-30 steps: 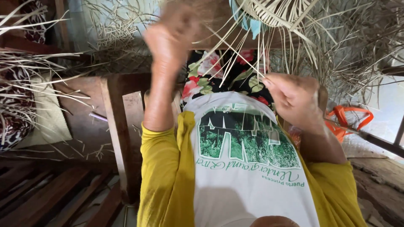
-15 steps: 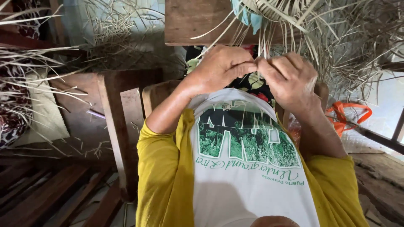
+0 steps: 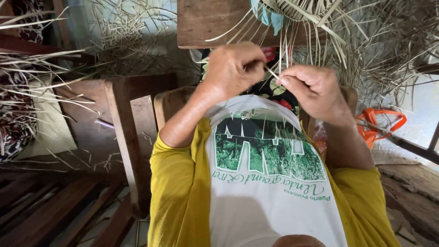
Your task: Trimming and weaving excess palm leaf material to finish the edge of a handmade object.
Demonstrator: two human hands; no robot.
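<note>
Pale straw strand (image 3: 273, 73) pinched between left hand (image 3: 235, 68), right hand (image 3: 313, 89) fingers.

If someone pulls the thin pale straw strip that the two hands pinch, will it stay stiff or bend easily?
The strip looks thin and flat, so it probably bends easily yet springs back, as the loose strips arc from the woven piece. It seems very light. Pinched between left hand and right hand, it might crease or split.
</note>
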